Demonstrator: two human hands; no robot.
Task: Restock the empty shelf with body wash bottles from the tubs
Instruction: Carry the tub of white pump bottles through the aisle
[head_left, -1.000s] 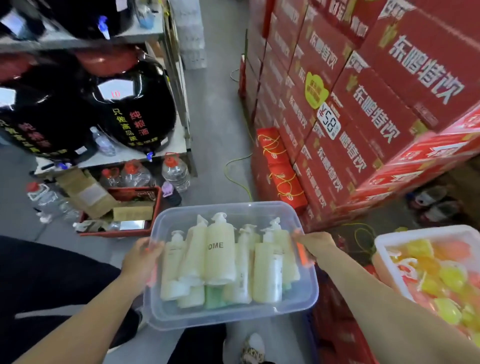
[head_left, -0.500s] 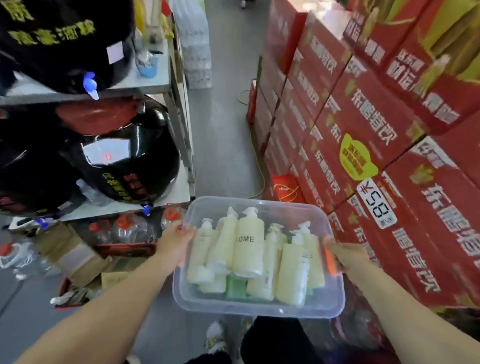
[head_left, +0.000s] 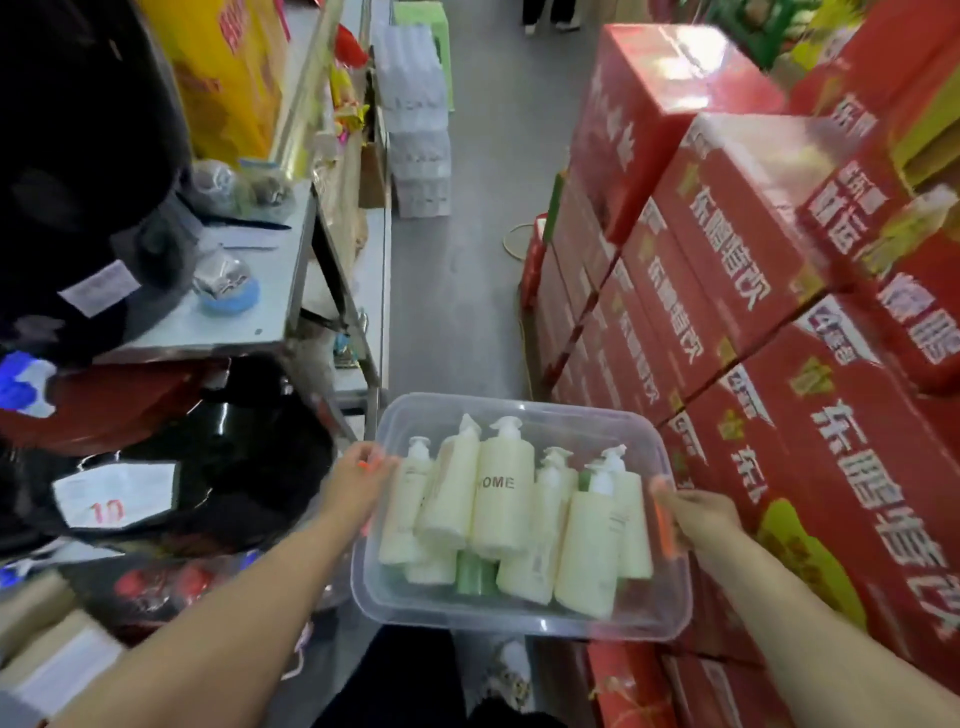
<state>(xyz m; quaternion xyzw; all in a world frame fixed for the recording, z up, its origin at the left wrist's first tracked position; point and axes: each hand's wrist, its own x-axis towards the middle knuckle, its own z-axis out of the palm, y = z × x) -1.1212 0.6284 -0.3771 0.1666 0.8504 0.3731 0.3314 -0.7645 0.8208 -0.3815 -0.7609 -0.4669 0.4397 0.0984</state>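
Body wash bottles (head_left: 587, 551): cream pump bottles, packed side by side in a clear plastic tub (head_left: 519, 621), lying down with pump heads pointing away from the person. The middle bottle (head_left: 503, 512) shows the letters "OME". 1 green bottle (head_left: 474, 571) lies under the cream ones.

Head view:
- The tub is held in the air in front of the person, above the grey aisle floor (head_left: 457, 291), carried by 2 hands.
- Left hand (head_left: 358, 480) grips the tub's left wall, fingers curled over the rim.
- Right hand (head_left: 693, 514) grips the tub's right wall, fingers clamped on the rim in the same way.
- Left of the tub: a metal shelf rack (head_left: 249, 317) with large black jugs (head_left: 244, 467) on its lower level.
- Right of the tub: stacked red cartons (head_left: 727, 270), close beside the right hand.
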